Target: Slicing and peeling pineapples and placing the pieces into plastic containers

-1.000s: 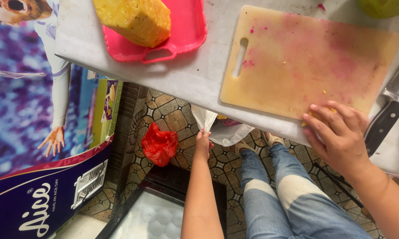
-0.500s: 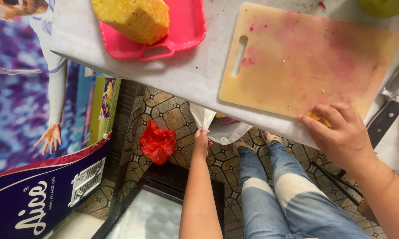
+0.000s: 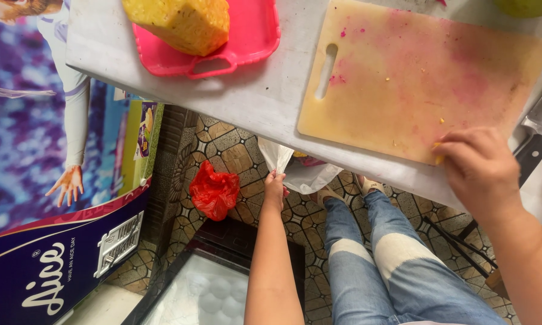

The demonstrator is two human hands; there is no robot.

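Note:
My left hand [image 3: 275, 186] reaches below the edge of the grey table [image 3: 253, 96] and grips the rim of a white plastic bag [image 3: 298, 168] that hangs under it. My right hand [image 3: 478, 171] rests at the near edge of a pink-stained yellow cutting board [image 3: 415, 78], fingers curled over small yellow scraps there. A peeled pineapple [image 3: 181, 21] stands on a pink tray [image 3: 247, 36] at the table's far left.
A black-handled knife [image 3: 532, 147] lies just right of the board. A crumpled red bag [image 3: 214, 191] lies on the patterned tile floor. A purple printed cabinet [image 3: 48, 198] stands at left, a glass-topped chest [image 3: 205, 289] below, my jeans-clad legs [image 3: 379, 259] beside it.
My right hand has slid along the board's near edge toward the table edge, sweeping yellow scraps. The left hand keeps its hold on the bag.

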